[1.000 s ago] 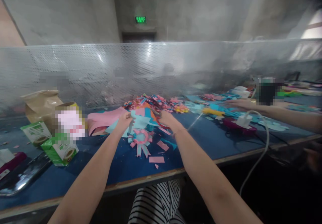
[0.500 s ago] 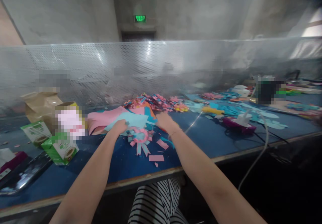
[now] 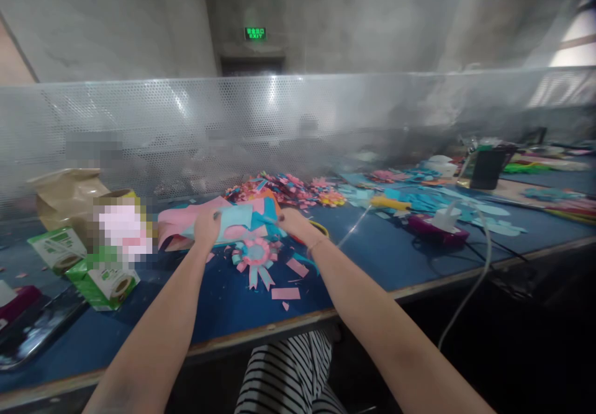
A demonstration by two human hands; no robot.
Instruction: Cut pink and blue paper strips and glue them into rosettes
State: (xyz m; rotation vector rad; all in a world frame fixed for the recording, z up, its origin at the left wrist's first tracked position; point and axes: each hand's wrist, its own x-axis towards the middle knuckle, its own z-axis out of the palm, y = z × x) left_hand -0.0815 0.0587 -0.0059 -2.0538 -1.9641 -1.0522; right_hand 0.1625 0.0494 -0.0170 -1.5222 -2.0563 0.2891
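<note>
My left hand [image 3: 207, 226] is closed on the left edge of a light blue paper sheet [image 3: 236, 218], raised a little above the table. My right hand [image 3: 294, 223] has its fingers drawn together by the sheet's right side, beside some darker blue paper [image 3: 267, 215]; what it pinches is too blurred to tell. Pink paper sheets [image 3: 179, 218] lie partly behind my left hand. Nearer me, flat on the table, rests a pink and light blue paper rosette [image 3: 254, 252] with two ribbon tails. A yellow and red curved item [image 3: 320, 228] shows beside my right wrist.
Pink paper scraps [image 3: 285, 293] lie near the table's front edge [image 3: 270, 327]. Behind the sheets is a heap of paper flowers [image 3: 279, 190]. Green boxes [image 3: 105, 277] stand left; a yellow glue gun [image 3: 390, 203] and purple tissue box [image 3: 437, 231] lie right, with a hanging cable [image 3: 488, 259].
My left hand has shifted left and back with the light blue sheet, which now shows smaller and lifted. My right hand has moved slightly left. The view has turned a little.
</note>
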